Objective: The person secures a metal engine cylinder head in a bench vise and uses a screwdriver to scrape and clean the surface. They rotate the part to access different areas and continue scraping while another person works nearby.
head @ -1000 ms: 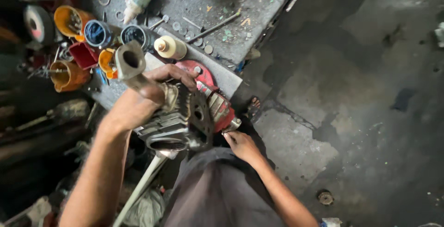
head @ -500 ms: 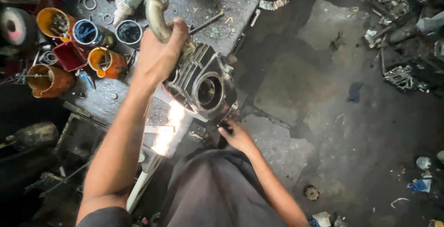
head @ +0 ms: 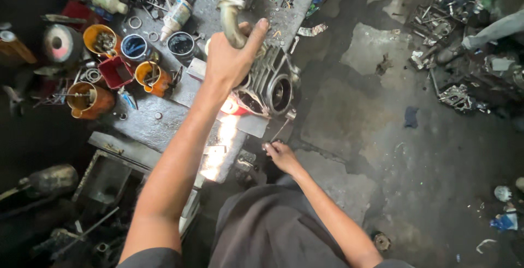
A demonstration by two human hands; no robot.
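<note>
My left hand (head: 232,60) is closed around the curved metal pipe (head: 230,17) of a finned engine cylinder (head: 273,85), which rests on the metal workbench (head: 164,118). The cylinder's round bore faces right. A red part (head: 236,107) shows under the cylinder. My right hand (head: 281,156) is low by the bench's front corner, fingers curled near a small dark part; I cannot tell whether it grips anything.
Orange and blue cups (head: 101,39) holding small parts, a red box (head: 115,71), a white bottle (head: 177,14) and loose tools crowd the bench's left side. Scrap metal parts (head: 453,93) lie on the stained concrete floor (head: 382,137) at the right.
My left hand has carried the cylinder farther onto the bench and a bit higher in view. My right hand stays by the bench corner.
</note>
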